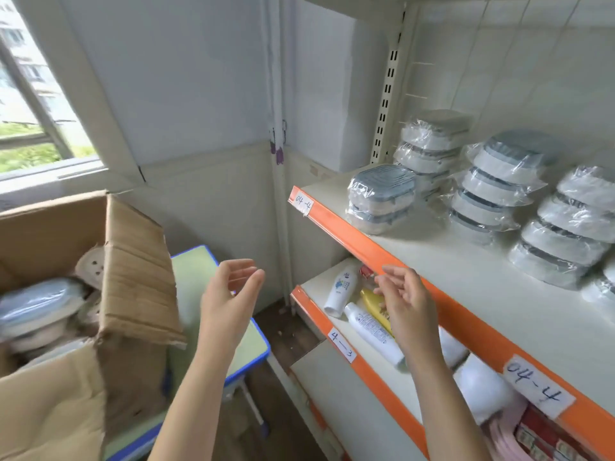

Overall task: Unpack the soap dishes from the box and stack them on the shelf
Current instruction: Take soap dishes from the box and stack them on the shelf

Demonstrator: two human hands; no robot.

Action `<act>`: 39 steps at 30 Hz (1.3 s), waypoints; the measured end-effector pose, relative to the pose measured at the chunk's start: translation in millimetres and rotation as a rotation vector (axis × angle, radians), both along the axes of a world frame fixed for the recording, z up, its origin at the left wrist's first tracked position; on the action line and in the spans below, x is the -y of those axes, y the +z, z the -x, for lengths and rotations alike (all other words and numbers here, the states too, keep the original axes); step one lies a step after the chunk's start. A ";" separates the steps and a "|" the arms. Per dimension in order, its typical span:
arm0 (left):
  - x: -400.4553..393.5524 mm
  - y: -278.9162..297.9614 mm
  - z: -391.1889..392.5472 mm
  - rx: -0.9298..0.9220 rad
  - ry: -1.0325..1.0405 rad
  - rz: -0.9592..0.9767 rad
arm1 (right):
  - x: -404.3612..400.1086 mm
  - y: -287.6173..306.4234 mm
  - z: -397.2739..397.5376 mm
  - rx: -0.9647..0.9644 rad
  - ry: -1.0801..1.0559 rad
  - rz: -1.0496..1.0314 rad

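Both hands, left [229,296] and right [404,302], empty with fingers relaxed between box [133,271] and shelf [466,274]; wrapped soap dishes [381,199] stacked on shelf, more in box

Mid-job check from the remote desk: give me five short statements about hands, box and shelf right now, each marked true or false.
1. Both hands are empty. True: the left hand and right hand hold nothing, fingers relaxed.
2. The cardboard box is closed. False: its flaps are open, with a wrapped soap dish in the box showing.
3. The stack nearest the shelf's left end is two dishes high. True.
4. The dishes on the shelf are unwrapped. False: each is in clear plastic.
5. The lower shelf holds bottles. True.
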State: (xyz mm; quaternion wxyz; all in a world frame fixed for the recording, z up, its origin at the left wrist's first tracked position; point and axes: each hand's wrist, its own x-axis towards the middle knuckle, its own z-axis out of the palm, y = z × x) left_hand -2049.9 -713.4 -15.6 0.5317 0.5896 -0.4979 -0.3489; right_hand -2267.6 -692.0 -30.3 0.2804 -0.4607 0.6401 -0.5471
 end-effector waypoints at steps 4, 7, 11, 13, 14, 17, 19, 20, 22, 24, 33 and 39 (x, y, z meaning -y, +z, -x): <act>-37.6 -2.7 -33.6 0.006 0.115 -0.024 | -3.4 -14.0 -35.3 0.058 0.149 -0.058; -60.6 3.4 -58.3 0.023 0.199 -0.002 | -4.9 -15.4 -65.8 0.104 0.265 -0.070; -82.0 15.3 -86.9 0.018 0.288 0.057 | -3.3 -8.3 -99.7 0.106 0.394 -0.068; -88.4 18.6 -104.8 0.039 0.323 0.068 | 0.2 -1.9 -116.8 0.098 0.440 -0.051; -90.9 20.0 -114.8 0.051 0.340 0.073 | 2.1 1.3 -126.1 0.093 0.458 -0.046; -97.4 23.7 -149.2 0.080 0.418 0.088 | 7.0 12.3 -160.2 0.085 0.527 -0.021; -100.6 24.6 -175.7 0.083 0.457 0.098 | 10.5 19.9 -189.4 0.077 0.583 0.002; -101.5 24.6 -189.6 0.079 0.473 0.097 | 12.1 23.3 -205.5 0.073 0.611 0.007; -102.3 25.1 -217.2 0.048 0.504 0.086 | 15.1 28.7 -238.5 0.056 0.661 0.006; -100.8 27.4 -243.4 0.023 0.532 0.086 | 17.9 34.3 -269.2 0.012 0.704 0.017; -19.5 26.2 -366.0 0.509 0.338 -0.248 | 72.0 49.3 -405.5 -0.385 0.900 -0.008; 68.6 -18.4 -409.5 1.028 -0.258 -0.685 | 128.5 13.8 -482.8 -1.037 1.164 -0.281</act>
